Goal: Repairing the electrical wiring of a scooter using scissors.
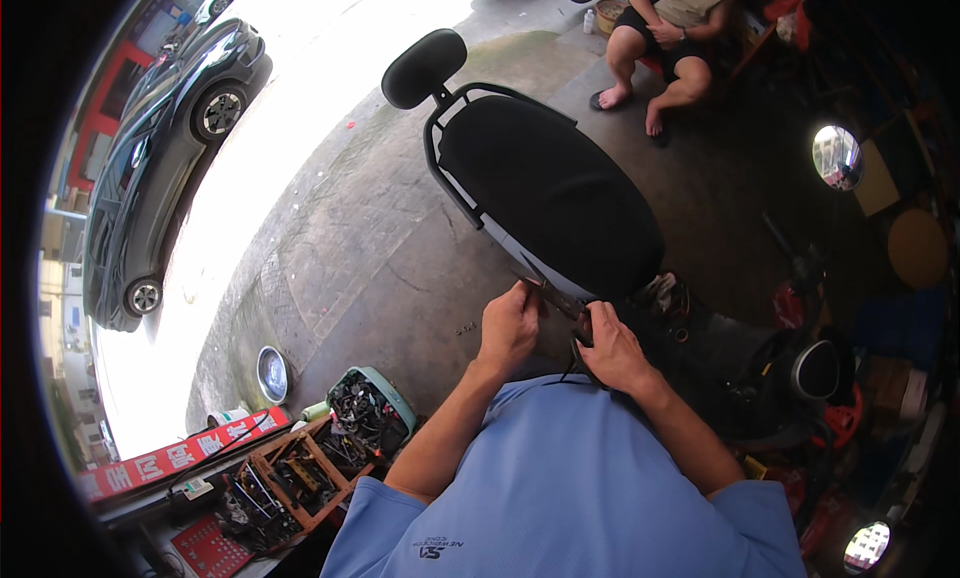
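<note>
In front of my chest, my left hand [510, 328] is closed, thumb and fingers pinching the near-left end of a dark, narrow metal-looking piece [562, 300]. At the other end of this piece is my right hand [615, 348], its fingers bent around it. Dark thin parts hang below the right hand; I cannot make out what they are. Just beyond both hands stands a scooter with a long black seat [550, 188], a black tubular rear rack [433, 158] and a padded backrest [424, 69].
A green basket [400, 396] of cables and a wooden tool tray [285, 468] sit at lower left, near a metal bowl [272, 375]. A seated person [670, 38] is at the far right. A dark car [170, 168] stands outside. Scooter mirrors [837, 158] rise at right.
</note>
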